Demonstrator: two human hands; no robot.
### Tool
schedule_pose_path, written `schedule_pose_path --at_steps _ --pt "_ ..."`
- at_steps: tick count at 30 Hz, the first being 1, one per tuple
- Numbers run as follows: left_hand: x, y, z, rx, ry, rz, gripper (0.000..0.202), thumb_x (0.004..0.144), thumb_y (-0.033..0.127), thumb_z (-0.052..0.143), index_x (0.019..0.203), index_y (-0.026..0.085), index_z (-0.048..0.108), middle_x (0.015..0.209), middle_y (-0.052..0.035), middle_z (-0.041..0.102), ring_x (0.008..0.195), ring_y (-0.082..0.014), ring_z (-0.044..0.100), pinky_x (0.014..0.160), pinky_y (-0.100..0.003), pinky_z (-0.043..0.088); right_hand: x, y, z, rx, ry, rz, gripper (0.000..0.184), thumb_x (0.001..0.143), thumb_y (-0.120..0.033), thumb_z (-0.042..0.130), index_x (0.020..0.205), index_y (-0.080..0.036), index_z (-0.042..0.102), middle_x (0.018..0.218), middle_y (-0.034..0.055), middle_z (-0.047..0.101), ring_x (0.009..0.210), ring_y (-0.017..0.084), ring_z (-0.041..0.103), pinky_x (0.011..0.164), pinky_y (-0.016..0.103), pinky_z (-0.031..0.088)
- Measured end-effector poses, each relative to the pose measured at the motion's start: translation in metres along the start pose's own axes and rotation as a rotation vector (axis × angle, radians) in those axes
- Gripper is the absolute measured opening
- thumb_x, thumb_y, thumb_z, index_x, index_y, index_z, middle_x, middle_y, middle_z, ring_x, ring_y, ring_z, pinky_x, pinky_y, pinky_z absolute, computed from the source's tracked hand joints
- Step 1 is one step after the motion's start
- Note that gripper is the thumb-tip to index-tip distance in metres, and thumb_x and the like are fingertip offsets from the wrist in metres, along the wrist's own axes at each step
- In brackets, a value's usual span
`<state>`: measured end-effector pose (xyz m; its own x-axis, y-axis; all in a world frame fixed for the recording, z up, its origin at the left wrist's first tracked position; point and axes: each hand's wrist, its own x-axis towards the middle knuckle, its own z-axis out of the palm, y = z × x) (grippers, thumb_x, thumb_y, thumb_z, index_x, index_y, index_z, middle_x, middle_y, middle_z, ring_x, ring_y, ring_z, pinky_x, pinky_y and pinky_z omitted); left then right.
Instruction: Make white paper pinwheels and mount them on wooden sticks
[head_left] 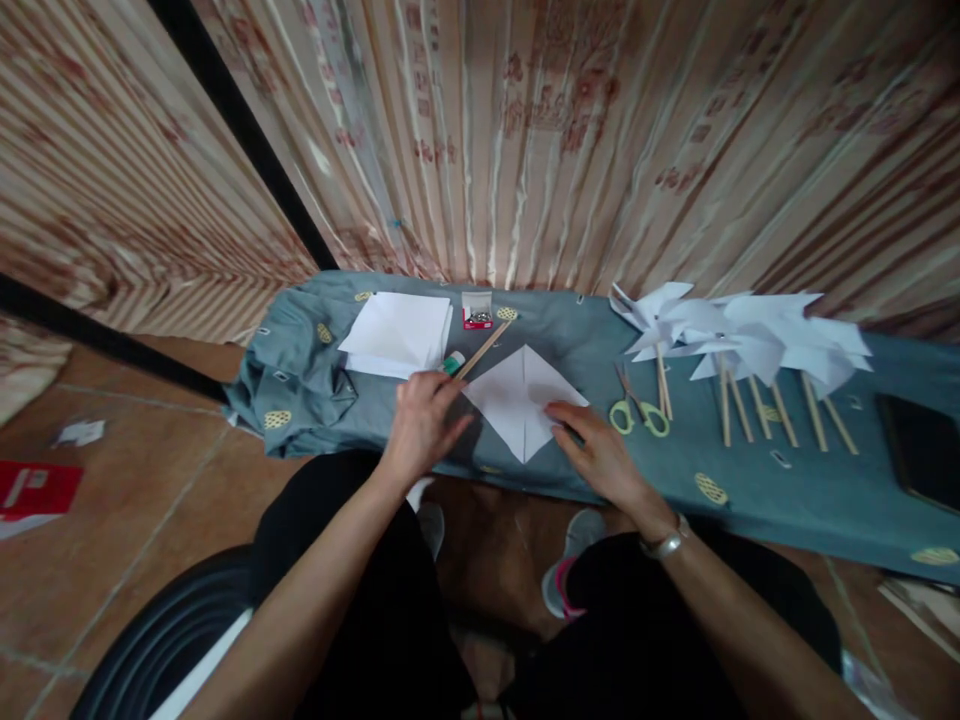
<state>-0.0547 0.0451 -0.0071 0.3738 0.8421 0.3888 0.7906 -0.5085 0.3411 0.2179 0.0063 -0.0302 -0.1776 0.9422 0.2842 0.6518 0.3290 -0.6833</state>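
A square sheet of white paper (517, 395) lies cornerwise on the cloth, with a crease down its middle. My left hand (424, 425) is at its left corner, thumb held apart from the fingers. The fingertips of that hand are at the lower end of thin wooden sticks (487, 347); whether they touch them I cannot tell. Beside these lies a green and white glue stick (454, 362), partly hidden. My right hand (600, 450) rests its fingertips on the paper's right side, with a gap between finger and thumb. Scissors (637, 410) with light green handles lie right of the paper.
A stack of white paper (397, 330) and a small red box (477, 312) of metal pieces stand at the back left. Several paper pinwheels (750, 335) on sticks lie to the right, beside a dark flat object (922, 445). A curtain (525, 150) hangs behind.
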Motion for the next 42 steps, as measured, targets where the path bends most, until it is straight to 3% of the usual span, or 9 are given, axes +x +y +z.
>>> schedule_pose_path --at_steps 1,3,7,10,16,24,31,42 --pt "-0.002 0.008 0.004 -0.027 -0.078 0.130 0.038 0.081 0.026 0.066 0.118 0.019 0.061 0.117 -0.0127 0.062 0.113 -0.0305 0.053 0.093 -0.048 0.044 -0.003 0.000 0.002 -0.023 -0.017 -0.043 0.028 0.090 -0.027 0.051 0.113 -0.024 0.067 0.121 0.0102 0.068 0.116 0.026 0.061 0.102 0.051 0.046" --pt "-0.006 0.021 0.015 -0.063 -0.160 0.265 0.039 0.082 0.019 0.065 0.120 0.020 0.059 0.125 -0.0114 0.060 0.118 -0.0290 0.051 0.096 -0.046 0.044 -0.006 -0.002 0.006 -0.066 -0.060 -0.103 0.031 0.091 -0.022 0.047 0.117 -0.023 0.065 0.125 0.0108 0.065 0.119 0.026 0.058 0.104 0.051 0.046" --pt "-0.002 0.030 0.036 -0.117 -0.203 0.330 0.032 0.087 0.018 0.059 0.119 0.017 0.060 0.126 -0.0129 0.061 0.116 -0.0270 0.055 0.096 -0.045 0.048 -0.008 -0.007 0.004 -0.122 -0.125 -0.152 0.033 0.090 -0.017 0.048 0.118 -0.021 0.065 0.128 0.0125 0.063 0.121 0.027 0.055 0.103 0.051 0.047" --pt "0.003 0.028 0.038 -0.165 -0.219 0.350 0.025 0.091 0.021 0.055 0.114 0.017 0.063 0.117 -0.0131 0.066 0.112 -0.0255 0.059 0.093 -0.044 0.052 -0.007 -0.009 0.000 -0.109 -0.161 -0.145 0.036 0.086 -0.020 0.056 0.121 -0.021 0.063 0.130 0.0128 0.061 0.124 0.028 0.053 0.104 0.052 0.046" --pt "0.006 0.026 0.035 -0.194 -0.215 0.337 0.027 0.093 0.023 0.052 0.117 0.017 0.062 0.113 -0.0123 0.068 0.109 -0.0236 0.062 0.093 -0.043 0.054 -0.004 -0.012 -0.004 -0.104 -0.198 -0.126 0.046 0.079 -0.037 0.070 0.121 -0.020 0.061 0.126 0.0148 0.062 0.120 0.033 0.055 0.100 0.055 0.047" --pt "0.009 0.024 0.034 -0.251 -0.212 0.325 0.023 0.094 0.021 0.050 0.109 0.013 0.065 0.108 -0.0122 0.070 0.106 -0.0232 0.063 0.090 -0.041 0.055 0.003 -0.016 -0.005 -0.070 -0.141 -0.150 0.045 0.082 -0.038 0.069 0.121 -0.019 0.059 0.117 0.0142 0.067 0.113 0.030 0.060 0.098 0.050 0.049" --pt "0.020 0.029 0.034 -0.412 -0.232 0.156 0.017 0.093 0.022 0.052 0.096 0.016 0.068 0.095 -0.0090 0.070 0.094 -0.0203 0.063 0.083 -0.036 0.053 0.013 -0.021 0.008 0.014 -0.017 0.001 0.020 0.090 -0.030 0.057 0.107 -0.024 0.064 0.101 0.0072 0.071 0.098 0.025 0.064 0.088 0.043 0.052" --pt "0.029 0.029 0.039 -0.369 -0.218 0.128 0.018 0.093 0.025 0.053 0.092 0.014 0.066 0.090 -0.0076 0.068 0.087 -0.0189 0.062 0.078 -0.033 0.053 0.024 -0.021 0.023 0.187 0.000 0.301 0.011 0.081 -0.024 0.063 0.092 -0.022 0.061 0.083 0.0009 0.070 0.074 0.016 0.067 0.071 0.030 0.054"
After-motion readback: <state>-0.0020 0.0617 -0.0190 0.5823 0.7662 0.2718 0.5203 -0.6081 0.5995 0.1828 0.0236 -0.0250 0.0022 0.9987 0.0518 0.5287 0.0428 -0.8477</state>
